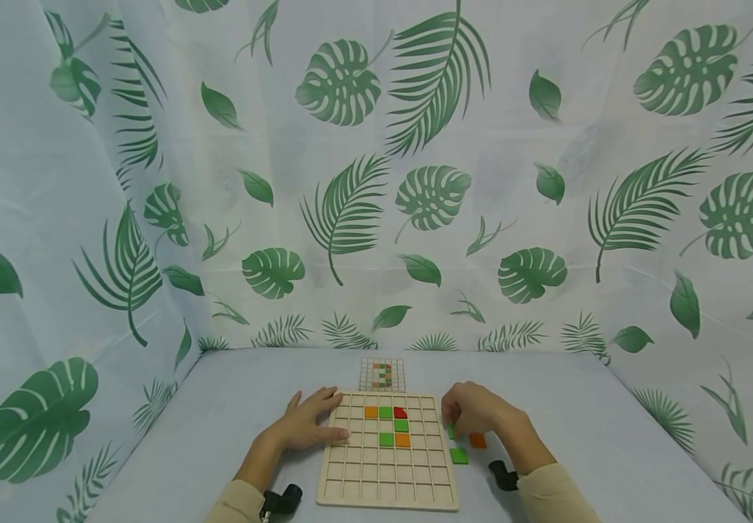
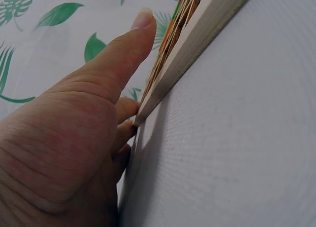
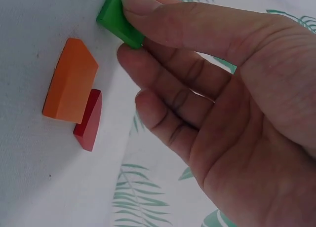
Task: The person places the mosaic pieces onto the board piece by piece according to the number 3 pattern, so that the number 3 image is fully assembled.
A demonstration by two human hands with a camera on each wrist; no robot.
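Observation:
My right hand (image 1: 477, 409) pinches a green square tile (image 3: 114, 19) between thumb and fingers, just off the right edge of the wooden grid board (image 1: 350, 492). My left hand (image 1: 303, 424) rests at the board's upper left edge, fingers spread and thumb lying over the rim. Set in the grid are an orange tile (image 1: 372, 412), several green tiles (image 1: 385, 439) and a red tile with a rounded corner (image 1: 400, 412); another orange tile (image 1: 402, 440) sits lower. Beneath the right hand, an orange tile (image 3: 71, 84) and a red piece (image 3: 89, 122) lie on the table.
Another loose green tile (image 1: 459, 456) lies close to the board's right edge. Behind the board is a small card (image 1: 366, 374) printed with a coloured grid pattern. A leaf-printed curtain (image 1: 363, 305) hangs along the back and sides of the pale table (image 1: 232, 385).

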